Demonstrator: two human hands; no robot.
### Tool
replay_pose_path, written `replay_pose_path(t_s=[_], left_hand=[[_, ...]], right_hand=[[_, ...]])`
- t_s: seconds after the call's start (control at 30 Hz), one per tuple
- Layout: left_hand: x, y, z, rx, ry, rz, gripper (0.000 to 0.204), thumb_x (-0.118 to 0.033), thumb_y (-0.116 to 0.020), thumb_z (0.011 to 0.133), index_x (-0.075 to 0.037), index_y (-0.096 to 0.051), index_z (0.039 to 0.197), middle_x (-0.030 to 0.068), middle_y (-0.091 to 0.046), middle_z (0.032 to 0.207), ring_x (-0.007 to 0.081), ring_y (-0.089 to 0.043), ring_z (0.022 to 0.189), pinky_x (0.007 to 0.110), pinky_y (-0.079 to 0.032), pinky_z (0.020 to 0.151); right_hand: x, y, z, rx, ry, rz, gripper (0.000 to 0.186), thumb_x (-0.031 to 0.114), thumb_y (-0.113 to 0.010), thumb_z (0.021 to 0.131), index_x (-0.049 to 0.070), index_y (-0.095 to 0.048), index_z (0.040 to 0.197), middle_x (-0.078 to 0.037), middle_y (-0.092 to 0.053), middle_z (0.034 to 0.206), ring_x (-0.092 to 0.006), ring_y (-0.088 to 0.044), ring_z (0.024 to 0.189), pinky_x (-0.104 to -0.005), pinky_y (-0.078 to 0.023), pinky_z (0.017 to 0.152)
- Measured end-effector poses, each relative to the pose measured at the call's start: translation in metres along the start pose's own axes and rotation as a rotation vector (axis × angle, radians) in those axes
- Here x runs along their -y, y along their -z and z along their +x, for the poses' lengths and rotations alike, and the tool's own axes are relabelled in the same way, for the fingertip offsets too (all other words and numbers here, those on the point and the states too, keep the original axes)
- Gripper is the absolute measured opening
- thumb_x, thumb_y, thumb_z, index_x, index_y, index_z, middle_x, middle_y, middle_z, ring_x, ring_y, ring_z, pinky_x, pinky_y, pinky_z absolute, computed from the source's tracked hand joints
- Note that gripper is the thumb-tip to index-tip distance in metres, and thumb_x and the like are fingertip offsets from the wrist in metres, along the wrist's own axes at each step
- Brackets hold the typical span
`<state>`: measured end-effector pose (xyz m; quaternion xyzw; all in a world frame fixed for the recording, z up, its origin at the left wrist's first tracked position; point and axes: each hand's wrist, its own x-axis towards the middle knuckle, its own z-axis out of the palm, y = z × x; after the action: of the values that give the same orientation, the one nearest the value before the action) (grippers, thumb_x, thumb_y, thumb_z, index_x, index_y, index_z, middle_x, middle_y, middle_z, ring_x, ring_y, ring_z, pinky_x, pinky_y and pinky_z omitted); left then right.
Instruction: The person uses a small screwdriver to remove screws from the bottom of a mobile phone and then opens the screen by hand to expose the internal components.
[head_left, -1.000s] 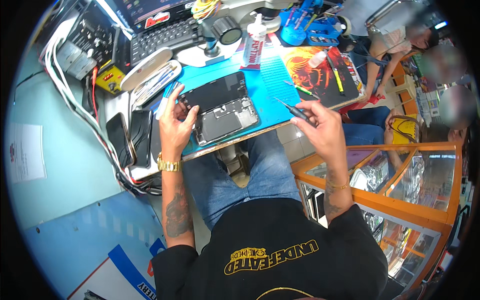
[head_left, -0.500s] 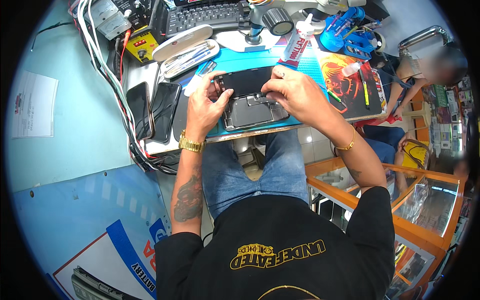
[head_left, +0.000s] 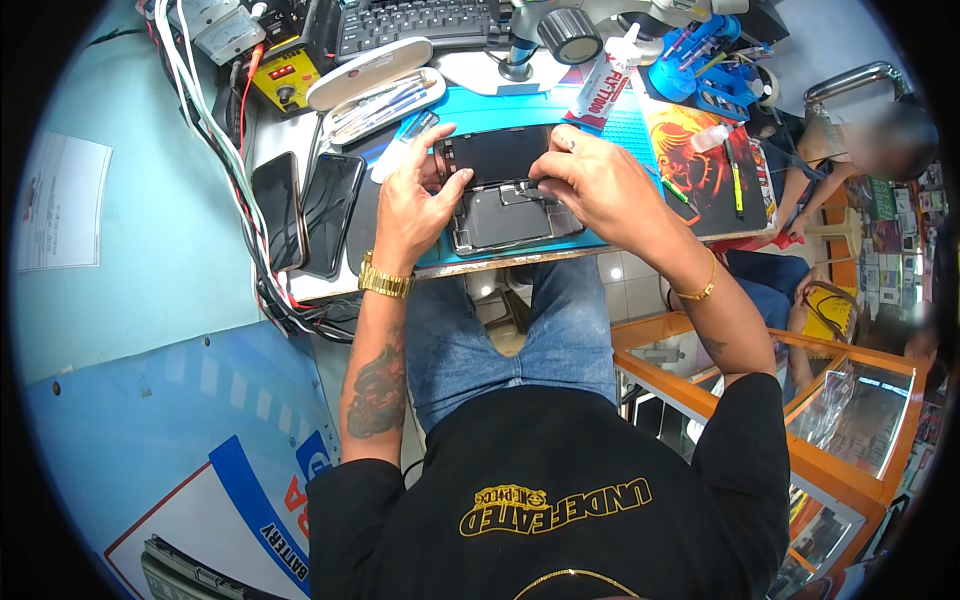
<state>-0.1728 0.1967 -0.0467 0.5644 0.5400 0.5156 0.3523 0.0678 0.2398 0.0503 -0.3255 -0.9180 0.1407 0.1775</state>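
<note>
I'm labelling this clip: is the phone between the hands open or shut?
Open: the dark panel of the phone lies folded out, leaving inner parts uncovered.

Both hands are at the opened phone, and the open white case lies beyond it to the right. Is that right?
Not quite: the open white case lies beyond the opened phone to the left, as the head view shows. Both hands are indeed at the phone.

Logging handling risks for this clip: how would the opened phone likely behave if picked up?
The opened phone may flop or swing, as its two halves are spread open. It looks fragile, since its insides lie exposed. It probably wouldn't roll, being flat and thin.
</note>
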Motion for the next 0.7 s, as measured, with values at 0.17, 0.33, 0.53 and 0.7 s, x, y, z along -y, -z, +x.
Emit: replay_pose_path(t_s=[0.17,0.33,0.53,0.7], left_hand=[[0.0005,-0.0003,-0.0006,-0.004,-0.001,-0.017,0.056,-0.009,-0.079,0.089,-0.010,-0.061,0.142,0.0043,-0.075,0.088,0.0104,-0.070,0.074,0.027,-0.058,0.070],[0.0008,-0.0014,-0.0001,-0.007,-0.009,-0.004,0.057,-0.009,-0.079,0.089,-0.010,-0.060,0.142,0.0035,-0.074,0.087,0.0097,-0.070,0.074,0.027,-0.058,0.070],[0.0003,-0.0011,-0.0005,-0.008,-0.002,0.000,0.057,-0.009,-0.079,0.089,-0.010,-0.060,0.142,0.0036,-0.074,0.086,0.0094,-0.069,0.074,0.027,-0.058,0.070],[0.0014,-0.0002,-0.0007,-0.005,-0.006,0.004,0.057,-0.009,-0.079,0.089,-0.010,-0.060,0.143,0.0044,-0.075,0.087,0.0094,-0.070,0.074,0.027,-0.058,0.070]], right_hand=[[0.0012,0.0007,0.0009,0.001,-0.004,-0.010,0.009,0.008,-0.074,0.085,0.003,-0.069,0.090,-0.013,-0.058,0.087,-0.0342,-0.065,0.084,-0.0461,-0.052,0.071],[0.0006,0.0018,0.0000,0.003,-0.011,-0.003,0.010,0.009,-0.075,0.085,0.003,-0.069,0.090,-0.013,-0.058,0.088,-0.0339,-0.065,0.084,-0.0458,-0.052,0.071],[-0.0008,0.0020,-0.0002,0.008,-0.007,-0.020,0.013,0.009,-0.076,0.087,0.004,-0.072,0.098,-0.012,-0.059,0.090,-0.0319,-0.065,0.080,-0.0431,-0.051,0.070],[-0.0006,0.0004,0.0004,0.005,-0.003,0.002,0.011,0.009,-0.076,0.085,0.003,-0.068,0.090,-0.012,-0.058,0.088,-0.0338,-0.065,0.084,-0.0458,-0.052,0.071]])
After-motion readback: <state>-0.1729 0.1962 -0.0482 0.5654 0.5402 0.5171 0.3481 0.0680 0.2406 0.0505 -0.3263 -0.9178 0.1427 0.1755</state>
